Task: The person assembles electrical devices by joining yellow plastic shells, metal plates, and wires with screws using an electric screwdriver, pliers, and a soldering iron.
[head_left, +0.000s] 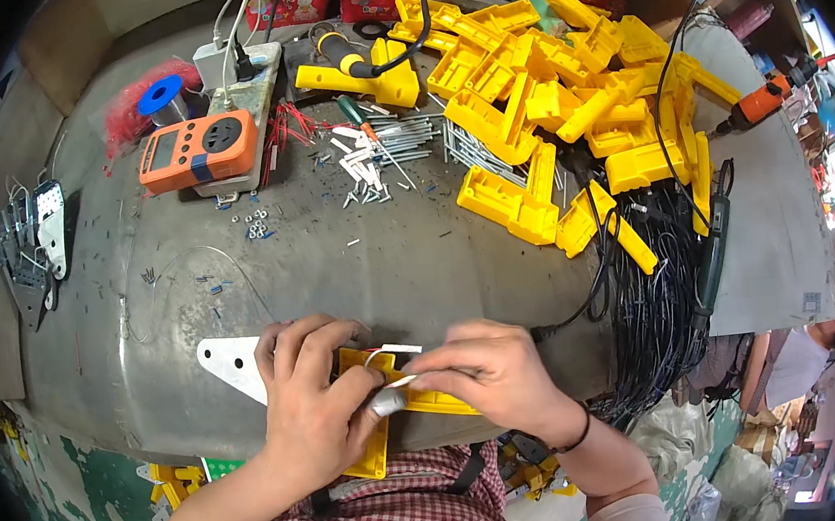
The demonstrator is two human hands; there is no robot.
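The left hand (312,401) is closed in a firm grip on a yellow plastic piece (379,435) at the near edge of the grey desk (377,254). A small silver part (387,402) sits between its thumb and fingers. The right hand (488,369) is just beside it and pinches a thin white wire (394,351) that curves over the yellow piece. Both hands touch the yellow piece.

A flat white metal plate (231,364) lies on the desk just left of the left hand. Farther back there is a big pile of yellow plastic pieces (563,96) on the right. A bunch of black cables (653,308) hangs down near that pile. An orange meter (196,151) sits on the far left, with a blue spool (162,96) behind it. Small screws (369,170) and a green-handled screwdriver (364,125) lie in the middle. An orange drill (759,102) rests far to the right.
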